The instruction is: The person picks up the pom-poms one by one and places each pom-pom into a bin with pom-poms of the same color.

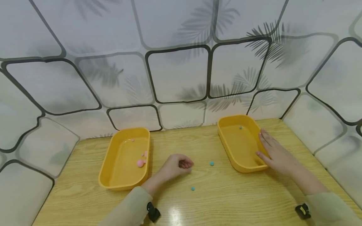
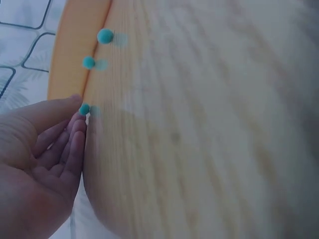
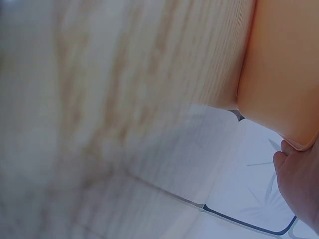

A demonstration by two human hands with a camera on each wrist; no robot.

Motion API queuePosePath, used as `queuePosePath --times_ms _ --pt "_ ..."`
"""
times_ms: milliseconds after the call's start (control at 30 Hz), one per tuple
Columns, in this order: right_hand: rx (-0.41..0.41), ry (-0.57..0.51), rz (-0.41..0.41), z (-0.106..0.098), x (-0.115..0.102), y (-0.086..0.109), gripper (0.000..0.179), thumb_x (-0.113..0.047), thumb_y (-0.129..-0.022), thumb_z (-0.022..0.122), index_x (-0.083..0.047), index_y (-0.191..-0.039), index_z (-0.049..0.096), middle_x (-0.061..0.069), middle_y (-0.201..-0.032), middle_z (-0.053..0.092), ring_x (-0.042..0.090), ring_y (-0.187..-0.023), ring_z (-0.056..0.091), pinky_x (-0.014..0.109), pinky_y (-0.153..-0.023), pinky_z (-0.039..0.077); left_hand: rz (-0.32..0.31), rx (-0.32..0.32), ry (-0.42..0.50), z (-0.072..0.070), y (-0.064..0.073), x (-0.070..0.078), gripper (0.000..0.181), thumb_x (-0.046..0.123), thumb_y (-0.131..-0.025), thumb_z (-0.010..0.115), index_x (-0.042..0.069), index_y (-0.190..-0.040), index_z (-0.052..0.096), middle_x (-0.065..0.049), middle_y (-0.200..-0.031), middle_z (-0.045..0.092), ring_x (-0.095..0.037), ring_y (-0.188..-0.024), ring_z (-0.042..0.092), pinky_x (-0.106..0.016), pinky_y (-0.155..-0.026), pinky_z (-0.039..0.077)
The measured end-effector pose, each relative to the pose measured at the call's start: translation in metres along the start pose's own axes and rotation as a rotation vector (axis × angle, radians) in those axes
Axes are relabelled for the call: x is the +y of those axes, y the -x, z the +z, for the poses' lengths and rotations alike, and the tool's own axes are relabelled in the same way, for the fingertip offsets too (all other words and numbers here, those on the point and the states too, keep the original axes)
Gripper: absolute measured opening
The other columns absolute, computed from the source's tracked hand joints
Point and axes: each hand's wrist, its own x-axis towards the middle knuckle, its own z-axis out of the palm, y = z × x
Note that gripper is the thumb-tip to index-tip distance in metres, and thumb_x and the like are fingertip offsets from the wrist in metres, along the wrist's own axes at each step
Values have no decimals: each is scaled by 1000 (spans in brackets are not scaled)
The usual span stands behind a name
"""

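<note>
My left hand [image 1: 176, 166] is low over the wooden table, thumb and fingertips closing around a small teal ball [image 2: 84, 109] at the tabletop. Two more teal balls lie loose nearby: one [image 1: 212, 163] towards the right-hand tray, another [image 1: 193, 188] closer to me. My right hand [image 1: 278, 157] rests on the right rim of a yellow tray [image 1: 226, 144], fingers fairly straight and thumb reaching over the edge. Inside that tray sits one teal ball [image 1: 240, 127]. In the right wrist view only part of the right hand [image 3: 299, 179] shows, against the tray's rim.
At the left stands a second yellow tray [image 1: 121, 157] holding several pink balls [image 1: 140, 163] of different sizes. A patterned cloth wall [image 1: 181, 75] closes off the back and sides of the table [image 1: 226, 197].
</note>
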Motion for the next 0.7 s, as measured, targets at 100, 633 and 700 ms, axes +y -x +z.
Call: queuePosePath --times_ms 100,633,700 --pt "-1 6 0 0 0 0 75 -36 -98 47 5 -148 8 18 -158 -1 32 -145 2 15 -111 -14 21 -27 -27 -2 0 -2 21 8 -79 75 9 -100 71 1 -91 70 -5 -78 62 -18 -70 53" --pt "3 -11 -11 -2 -1 1 75 -33 -98 48 6 -148 8 22 -156 2 35 -144 5 16 -112 -12 61 -54 -178 -3 -6 0 13 10 -79 76 11 -91 72 6 -82 68 -1 -71 59 -15 -65 52" --pt "8 -8 -15 -1 -1 1 74 -33 -98 48 7 -148 10 23 -156 3 35 -145 5 16 -112 -12 61 -54 -177 -3 -6 1 12 10 -79 76 11 -90 72 5 -82 68 -1 -71 59 -15 -65 52"
